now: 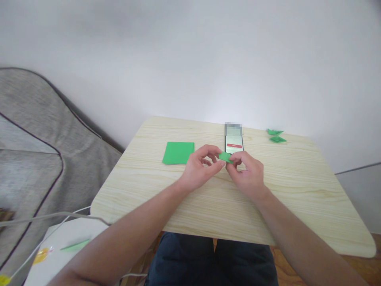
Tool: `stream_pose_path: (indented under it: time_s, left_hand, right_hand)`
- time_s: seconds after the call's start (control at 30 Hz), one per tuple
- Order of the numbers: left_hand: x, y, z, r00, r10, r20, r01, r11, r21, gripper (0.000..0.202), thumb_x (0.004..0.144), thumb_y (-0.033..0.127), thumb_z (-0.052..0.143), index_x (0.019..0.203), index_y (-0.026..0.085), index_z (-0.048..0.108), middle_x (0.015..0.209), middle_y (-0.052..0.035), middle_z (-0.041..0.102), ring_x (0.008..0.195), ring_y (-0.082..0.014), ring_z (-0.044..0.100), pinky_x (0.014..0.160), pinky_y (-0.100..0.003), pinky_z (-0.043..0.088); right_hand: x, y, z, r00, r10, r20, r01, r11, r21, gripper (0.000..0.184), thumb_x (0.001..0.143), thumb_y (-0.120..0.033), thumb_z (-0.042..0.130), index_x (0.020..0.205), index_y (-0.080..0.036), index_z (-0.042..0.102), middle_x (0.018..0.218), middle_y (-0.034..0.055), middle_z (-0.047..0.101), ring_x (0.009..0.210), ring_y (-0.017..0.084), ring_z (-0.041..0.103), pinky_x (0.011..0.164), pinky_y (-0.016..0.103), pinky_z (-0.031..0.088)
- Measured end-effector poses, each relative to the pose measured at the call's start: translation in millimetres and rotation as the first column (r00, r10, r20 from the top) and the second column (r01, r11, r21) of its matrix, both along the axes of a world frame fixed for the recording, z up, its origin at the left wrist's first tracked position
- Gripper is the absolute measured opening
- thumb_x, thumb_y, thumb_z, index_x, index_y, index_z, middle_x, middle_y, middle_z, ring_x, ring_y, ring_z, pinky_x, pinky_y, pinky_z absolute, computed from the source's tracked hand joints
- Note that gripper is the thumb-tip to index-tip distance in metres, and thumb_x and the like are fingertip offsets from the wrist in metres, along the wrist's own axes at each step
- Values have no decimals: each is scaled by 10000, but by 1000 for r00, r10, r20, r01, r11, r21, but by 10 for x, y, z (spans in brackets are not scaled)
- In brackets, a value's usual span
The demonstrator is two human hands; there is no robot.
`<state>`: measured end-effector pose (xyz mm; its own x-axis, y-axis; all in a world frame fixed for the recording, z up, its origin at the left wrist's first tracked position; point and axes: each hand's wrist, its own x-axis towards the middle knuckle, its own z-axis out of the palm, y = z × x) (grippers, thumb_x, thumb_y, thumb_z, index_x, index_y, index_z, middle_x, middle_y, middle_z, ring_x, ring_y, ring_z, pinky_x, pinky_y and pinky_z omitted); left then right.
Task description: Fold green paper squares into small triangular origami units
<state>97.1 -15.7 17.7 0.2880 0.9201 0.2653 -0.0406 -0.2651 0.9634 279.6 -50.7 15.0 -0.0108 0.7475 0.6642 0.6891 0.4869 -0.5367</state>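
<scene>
Between my two hands is a small folded piece of green paper (225, 157), held just above the table in front of the phone. My left hand (201, 166) pinches its left end between thumb and fingers. On its right end, the thumb and fingers of my right hand (247, 171) are closed. Part of the paper is hidden by the fingertips. Left of my hands lies a stack of square green paper (178, 153). Two folded green paper boats (275, 132) lie near the back right of the table.
A phone (234, 139) with a lit screen lies at the back of the wooden table (297, 190), by the white wall. At left is a grey sofa (89, 159). A white cable (65, 214) crosses above a low white surface (56, 238) holding a green piece.
</scene>
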Motion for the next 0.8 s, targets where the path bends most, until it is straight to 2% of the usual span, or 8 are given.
stream_pose_path:
  time_s: [0.23,0.37,0.43,0.5,0.6,0.67,0.8]
  left_hand:
    - [-11,27,-49,994,-33,101,37,999,-30,219,800,291,810,976,205,711,921,-34,655,841,-147,599,714,-249,484]
    - [-23,64,-79,984,-49,173,59,997,-49,220,783,284,827,954,198,717,891,-30,655,823,-146,590,743,-266,473]
    - [-27,74,-75,980,-48,192,59,997,-55,217,778,294,834,939,198,724,877,-30,660,814,-148,591,737,-271,467]
    - [-28,76,-61,979,-47,198,60,996,-60,216,776,308,838,926,197,730,870,-30,667,805,-149,590,728,-274,461]
    - [-27,70,-33,976,-46,211,61,996,-64,224,771,329,845,912,194,734,858,-30,669,794,-147,590,720,-276,459]
    - [-25,66,-20,974,-45,220,62,996,-70,229,772,335,846,911,190,735,852,-30,668,795,-147,594,711,-274,460]
    - [-22,65,-20,970,-45,237,67,994,-88,239,770,328,848,925,185,736,872,-41,676,813,-152,608,692,-267,467]
  right_hand:
    - [-18,-19,29,993,71,-90,-74,997,-25,160,818,-123,686,922,-244,683,735,-31,685,655,137,632,682,287,524]
    - [-22,-11,35,962,100,-252,-128,987,-99,174,826,-153,706,975,-241,691,757,-22,676,671,140,633,690,300,534]
    - [-9,8,46,912,140,-385,-221,959,-175,264,836,-178,706,1089,-247,678,779,-18,683,680,147,646,693,312,546]
    - [16,35,58,834,180,-521,-346,907,-241,341,850,-200,688,1185,-255,661,842,-3,712,707,161,676,715,338,568]
    - [64,82,57,714,209,-668,-495,826,-270,303,862,-214,640,1157,-256,698,902,17,744,748,189,714,762,392,593]
    - [93,106,40,668,205,-716,-536,800,-271,260,862,-210,617,1091,-250,734,891,19,754,761,204,726,789,419,596]
    - [109,122,10,640,176,-748,-535,801,-269,206,855,-205,659,1030,-242,762,896,17,766,746,200,730,789,416,595]
